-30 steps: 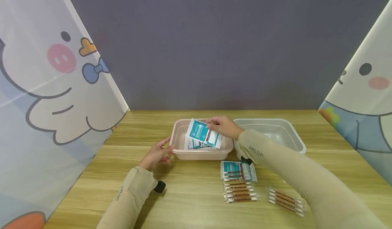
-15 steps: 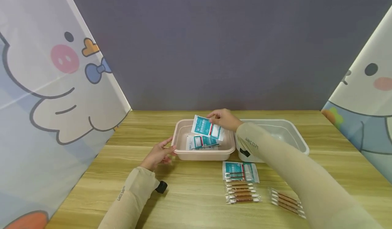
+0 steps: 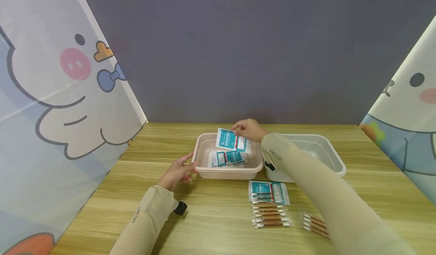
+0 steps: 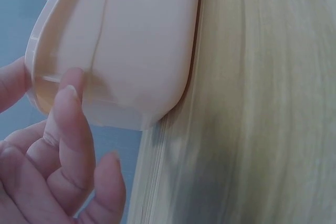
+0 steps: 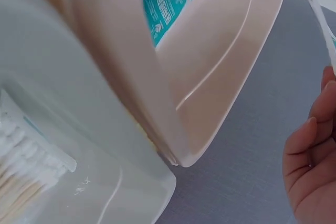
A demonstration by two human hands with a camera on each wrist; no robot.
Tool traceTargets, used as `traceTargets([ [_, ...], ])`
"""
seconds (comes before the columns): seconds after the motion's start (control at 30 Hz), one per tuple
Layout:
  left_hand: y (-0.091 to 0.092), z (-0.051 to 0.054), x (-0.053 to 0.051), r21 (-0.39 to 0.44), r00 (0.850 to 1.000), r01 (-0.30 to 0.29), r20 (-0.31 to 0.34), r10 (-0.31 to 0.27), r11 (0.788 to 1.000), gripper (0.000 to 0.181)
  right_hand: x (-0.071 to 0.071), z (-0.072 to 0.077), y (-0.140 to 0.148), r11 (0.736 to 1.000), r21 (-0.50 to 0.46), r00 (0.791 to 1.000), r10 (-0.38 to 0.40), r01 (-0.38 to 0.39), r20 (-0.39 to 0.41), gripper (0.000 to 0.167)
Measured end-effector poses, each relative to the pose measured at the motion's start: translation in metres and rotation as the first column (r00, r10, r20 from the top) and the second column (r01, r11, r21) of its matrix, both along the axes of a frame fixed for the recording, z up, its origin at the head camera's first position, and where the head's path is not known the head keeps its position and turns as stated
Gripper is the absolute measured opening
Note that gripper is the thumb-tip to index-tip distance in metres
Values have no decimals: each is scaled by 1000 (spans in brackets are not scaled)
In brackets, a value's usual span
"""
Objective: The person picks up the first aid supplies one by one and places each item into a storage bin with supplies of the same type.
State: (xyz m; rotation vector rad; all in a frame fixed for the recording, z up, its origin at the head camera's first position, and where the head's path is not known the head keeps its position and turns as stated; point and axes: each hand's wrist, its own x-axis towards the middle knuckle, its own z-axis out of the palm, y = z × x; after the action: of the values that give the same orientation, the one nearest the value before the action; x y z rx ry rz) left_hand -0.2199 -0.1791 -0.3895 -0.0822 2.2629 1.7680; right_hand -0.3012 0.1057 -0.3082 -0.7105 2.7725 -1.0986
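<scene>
My right hand (image 3: 250, 130) pinches the right edge of a teal-and-white sachet (image 3: 230, 139) over the back of the pink plastic tub (image 3: 229, 174). Beneath it, inside the tub, lie more teal-and-white sachets (image 3: 227, 157). In the right wrist view the right hand (image 5: 315, 166) appears at the right edge, with only a sliver of the held sachet showing. At the tub's front left corner my left hand (image 3: 177, 172) grips the rim. The left wrist view shows the thumb on one side of the rim and a fingertip (image 4: 71, 85) against the outer wall.
A pale grey tub (image 3: 335, 163) stands right of the pink one, with a pack of cotton swabs (image 5: 26, 161) inside. In front lie a sachet (image 3: 269, 190), several wrapped brown-stick swabs (image 3: 270, 215) and another swab strip (image 3: 315, 224), partly behind the right arm. A grey panel (image 3: 238, 58) closes the back.
The right hand has lifted the sachet up and back, slightly to the right, away from the sachets inside the pink tub. The left hand keeps its place at the rim.
</scene>
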Motion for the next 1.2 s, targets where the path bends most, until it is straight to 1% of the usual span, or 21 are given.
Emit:
traceTargets([
  [0.13, 0, -1, 0, -9, 1000, -3, -6, 3, 1000, 58, -4, -2, -1, 1000, 5, 1000, -1, 1, -2, 21],
  [0.2, 0, -1, -1, -8, 1000, -8, -6, 8, 1000, 58, -5, -3, -1, 1000, 6, 1000, -25, 25, 15, 21],
  [0.27, 1, 0, -1, -13, 1000, -1, -9, 1, 1000, 58, -6, -3, -2, 998, 9, 997, -64, 64, 34, 21],
  [0.3, 1, 0, -1, -11, 1000, 1, -11, -1, 1000, 59, -6, -3, -2, 996, 13, 995, -86, 86, 48, 21],
  [0.37, 1, 0, -1, -5, 1000, 2, -12, -2, 1000, 59, -5, -3, -4, 992, 11, 986, -127, 126, 109, 22],
  [0.47, 1, 0, -1, -2, 1000, 8, -15, -8, 1000, 60, -5, -4, -7, 986, 41, 973, -164, 160, 164, 23],
  [0.53, 0, -1, -2, 0, 1000, 14, -19, -14, 1000, 61, -8, -9, -7, 985, 70, 968, -171, 160, 186, 24],
  [0.63, 0, 0, -1, 3, 1000, 18, -20, -18, 1000, 62, -14, -16, -7, 981, 119, 969, -170, 150, 181, 24],
  [0.73, 1, 0, -1, 5, 1000, 19, -19, -19, 1000, 62, -17, -21, -6, 979, 135, 965, -177, 152, 195, 23],
  [0.8, 1, 0, -1, 5, 1000, 21, -19, -21, 1000, 62, -15, -21, -6, 977, 142, 960, -189, 161, 207, 22],
  [0.9, 1, -1, -2, 3, 1000, 21, -19, -21, 1000, 62, -10, -19, -6, 973, 169, 960, -191, 157, 205, 19],
  [1.0, 1, -2, -2, 0, 1000, 16, -15, -16, 1000, 61, -5, -17, -5, 969, 212, 971, -167, 129, 172, 18],
  [1.1, 1, -2, -2, -1, 1000, 3, -9, -3, 1000, 60, -3, -16, -5, 964, 244, 977, -145, 104, 157, 20],
  [1.2, 2, -1, -2, -4, 1000, -6, -3, 6, 1000, 59, -4, -15, -2, 962, 251, 967, -162, 109, 199, 26],
])
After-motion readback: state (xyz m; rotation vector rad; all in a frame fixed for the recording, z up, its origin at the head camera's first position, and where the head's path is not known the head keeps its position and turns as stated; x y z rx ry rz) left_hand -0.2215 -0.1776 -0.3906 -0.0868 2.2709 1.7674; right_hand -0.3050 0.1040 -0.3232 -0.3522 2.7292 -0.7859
